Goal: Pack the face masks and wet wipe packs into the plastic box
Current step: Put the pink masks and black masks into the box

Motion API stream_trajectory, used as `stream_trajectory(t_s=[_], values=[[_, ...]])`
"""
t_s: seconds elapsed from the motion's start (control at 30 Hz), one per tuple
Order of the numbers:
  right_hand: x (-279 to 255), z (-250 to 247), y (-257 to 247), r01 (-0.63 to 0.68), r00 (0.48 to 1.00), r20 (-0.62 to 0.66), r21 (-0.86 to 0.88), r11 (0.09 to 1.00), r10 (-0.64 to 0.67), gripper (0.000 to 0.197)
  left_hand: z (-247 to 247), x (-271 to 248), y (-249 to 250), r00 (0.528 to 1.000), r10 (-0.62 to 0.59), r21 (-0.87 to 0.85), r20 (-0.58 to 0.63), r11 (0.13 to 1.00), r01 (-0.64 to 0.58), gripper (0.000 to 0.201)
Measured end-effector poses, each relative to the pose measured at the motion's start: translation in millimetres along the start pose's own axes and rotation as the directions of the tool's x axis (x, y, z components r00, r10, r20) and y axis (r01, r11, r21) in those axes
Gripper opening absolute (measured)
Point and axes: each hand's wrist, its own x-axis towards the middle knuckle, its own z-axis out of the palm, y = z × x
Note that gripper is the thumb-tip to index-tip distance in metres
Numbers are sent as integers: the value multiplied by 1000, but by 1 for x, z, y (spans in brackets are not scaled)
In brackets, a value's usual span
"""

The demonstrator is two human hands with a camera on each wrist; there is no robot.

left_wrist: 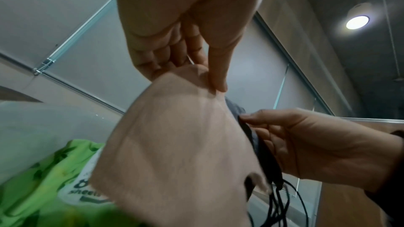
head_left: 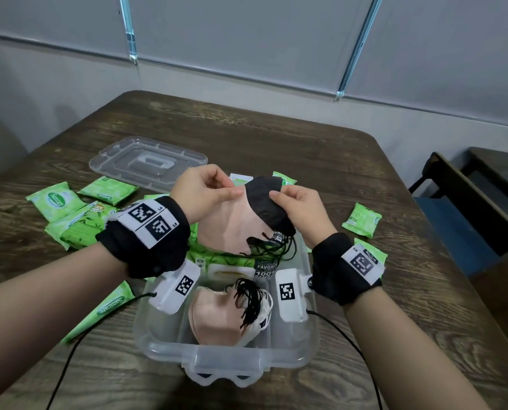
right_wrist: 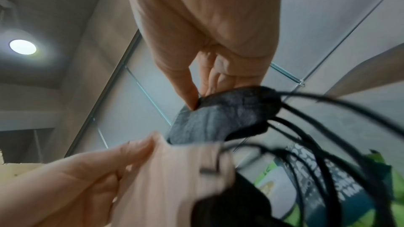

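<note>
**A:** Surface: dark wood-grain table (head_left: pixel 320 161), grey roller blinds behind. Clear plastic box (head_left: pixel 229 355) sits at the near edge, open; its clear lid (head_left: pixel 147 162) lies flat on the table further back and to the left.

**B:** Contents of the box?

**A:** Near end: a stack of peach face masks (head_left: pixel 214 318) with black ear loops draped on top. Far end: green wipe packs (head_left: pixel 232 261), partly hidden under the hands.

**B:** Hands?

**A:** Both raised above the far end of the box. Left hand (head_left: pixel 201 192) pinches the top edge of a peach mask (head_left: pixel 226 223) between thumb and fingertips; the left wrist view confirms the thumb pressed on the fabric. Right hand (head_left: pixel 301 208) pinches a black mask (head_left: pixel 269 199), thumb on its edge, fingers behind. The two masks overlap, black one behind the peach; their black ear loops (head_left: pixel 276 247) hang tangled together below.

**B:** Loose items?

**A:** Green wet wipe packs (head_left: pixel 55 199) scattered left of the box, several overlapping; one lies along the box's left side. More packs (head_left: pixel 362 220) lie right of the box, one partly hidden under the right wrist strap.
</note>
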Motion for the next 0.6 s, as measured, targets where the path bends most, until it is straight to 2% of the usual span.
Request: stream_trajectory(t_s=[0.1, 0.17, 0.23, 0.3, 0.33, 0.43, 0.5, 0.6], values=[[6, -5, -1, 11, 999, -37, -15, 1000, -12, 29, -7, -1, 2, 991, -65, 153, 119, 987, 47, 19], [6, -9, -4, 12, 999, -46, -19, 1000, -13, 25, -8, -5, 6, 965, -129, 281, 229, 958, 62, 20], [7, -15, -6, 16, 999, -47, -3, 1000, -16, 34, -4, -9, 10, 935, -156, 377, 318, 926, 26, 23], [6, -19, -8, 33, 999, -28, 31, 999, -32, 34, 2, -13, 16, 899, -163, 395, 406, 919, -11, 26], [4, -20, -9, 43, 999, -23, 38, 998, -42, 32, 5, -15, 17, 880, -175, 354, 443, 935, 8, 26], [2, -24, -9, 60, 998, -11, 56, 997, -59, 30, 13, -18, 22, 856, -231, 216, 463, 966, 144, 27], [0, -29, -10, 68, 998, -3, 78, 995, -68, 34, 15, -17, 17, 842, -309, 199, 443, 949, 243, 29], [-1, -36, -12, 84, 996, 9, 69, 994, -85, 36, 17, -15, 0, 779, -465, 373, 420, 871, 319, 24]])
